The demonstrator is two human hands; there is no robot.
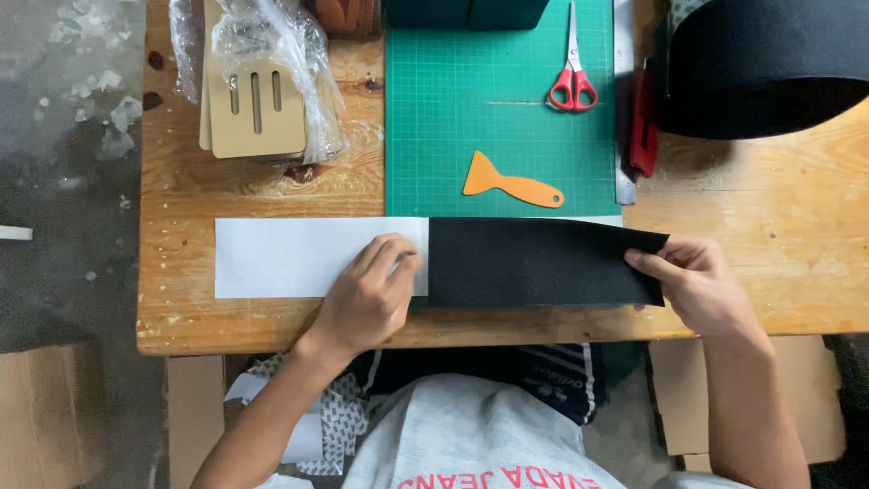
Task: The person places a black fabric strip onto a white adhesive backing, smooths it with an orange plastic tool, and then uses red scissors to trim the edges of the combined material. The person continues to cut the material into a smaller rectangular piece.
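Note:
A long white paper strip (pixel 290 257) lies along the front of the wooden table (pixel 769 226). A black fabric strip (pixel 534 262) covers its right half. My left hand (pixel 371 294) presses down with its fingertips at the seam where the black strip's left end meets the white paper. At the strip's right end, my right hand (pixel 697 285) pinches the black strip between thumb and fingers, with the corner slightly lifted.
A green cutting mat (pixel 498 136) carries an orange plastic scraper (pixel 511 184) and red-handled scissors (pixel 572 77). A metal ruler (pixel 624 109) lies along its right edge. A large black fabric roll (pixel 760 68) sits back right. Plastic-wrapped cardboard pieces (pixel 258 86) lie back left.

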